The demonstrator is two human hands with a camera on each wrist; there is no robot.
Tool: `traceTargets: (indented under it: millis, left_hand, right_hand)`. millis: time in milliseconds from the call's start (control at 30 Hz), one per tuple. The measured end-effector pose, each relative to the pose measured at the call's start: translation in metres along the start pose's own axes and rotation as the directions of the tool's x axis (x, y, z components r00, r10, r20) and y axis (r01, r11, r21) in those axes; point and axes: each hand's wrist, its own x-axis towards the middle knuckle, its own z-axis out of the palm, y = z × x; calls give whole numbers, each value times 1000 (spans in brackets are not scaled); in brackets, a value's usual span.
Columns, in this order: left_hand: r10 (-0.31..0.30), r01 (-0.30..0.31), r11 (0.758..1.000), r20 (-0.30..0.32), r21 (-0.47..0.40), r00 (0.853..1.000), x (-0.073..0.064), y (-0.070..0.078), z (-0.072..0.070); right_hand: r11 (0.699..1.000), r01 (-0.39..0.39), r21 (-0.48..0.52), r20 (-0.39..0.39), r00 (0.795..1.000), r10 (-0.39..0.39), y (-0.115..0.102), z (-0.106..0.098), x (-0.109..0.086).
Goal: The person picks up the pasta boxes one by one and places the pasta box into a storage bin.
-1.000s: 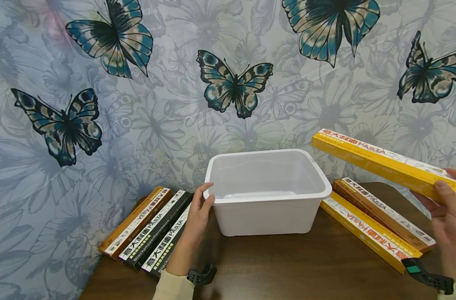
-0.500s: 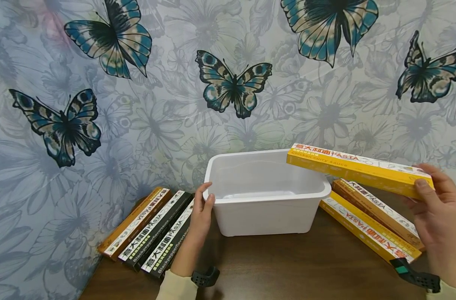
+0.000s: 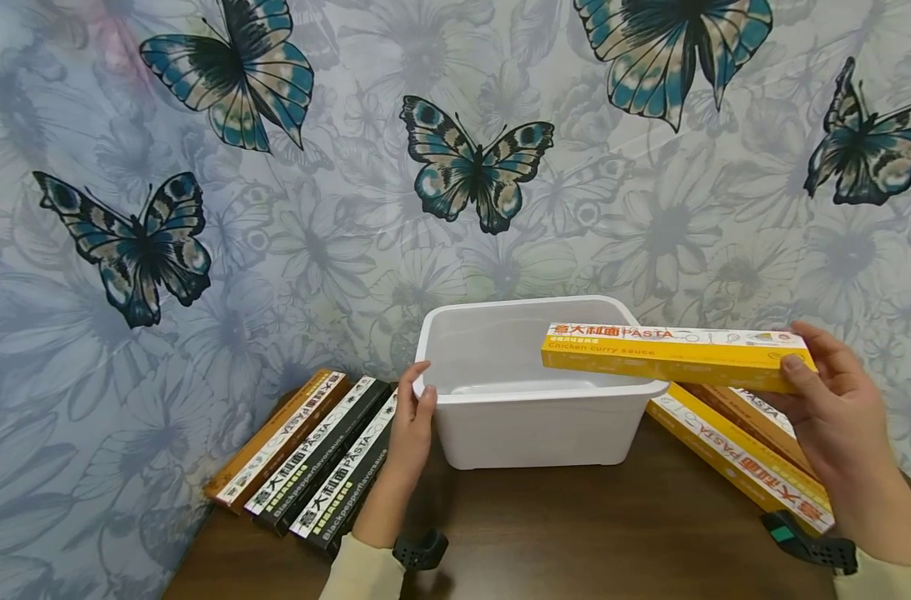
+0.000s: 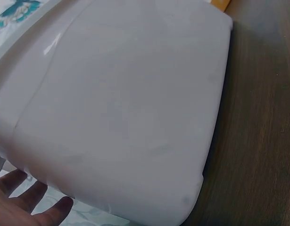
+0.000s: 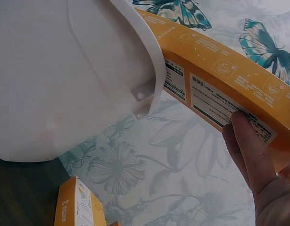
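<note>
A yellow and white pasta box, printed "Chicken curry sauce", is gripped at its right end by my right hand. Its left end hangs over the opening of a white plastic bin. In the right wrist view, fingers lie along the underside of the pasta box, and the bin's rim hides its far end. My left hand holds the bin by its left front corner, near the rim. From the left wrist, fingertips touch the bin's side.
Left of the bin lie a brown pasta box and two black pasta boxes, side by side. To the right, another yellow pasta box and a brown one lie on the dark wooden table. Butterfly-printed cloth stands behind.
My right hand has carried the yellow pasta box leftward and down, from beyond the bin's right side to over its opening. The left hand keeps its hold on the bin.
</note>
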Motion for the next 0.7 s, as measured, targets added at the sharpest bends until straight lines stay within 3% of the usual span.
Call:
traceTargets:
  millis: [300, 700]
  left_hand:
    - [-9, 9, 1000, 11, -2, 1000, 1, 1, -1]
    - [0, 0, 1000, -2, 1, 1000, 0, 0, 0]
  right_hand:
    - [992, -112, -59, 73, 991, 116, 4, 10, 14]
    - [947, -179, -266, 63, 977, 202, 12, 26, 29]
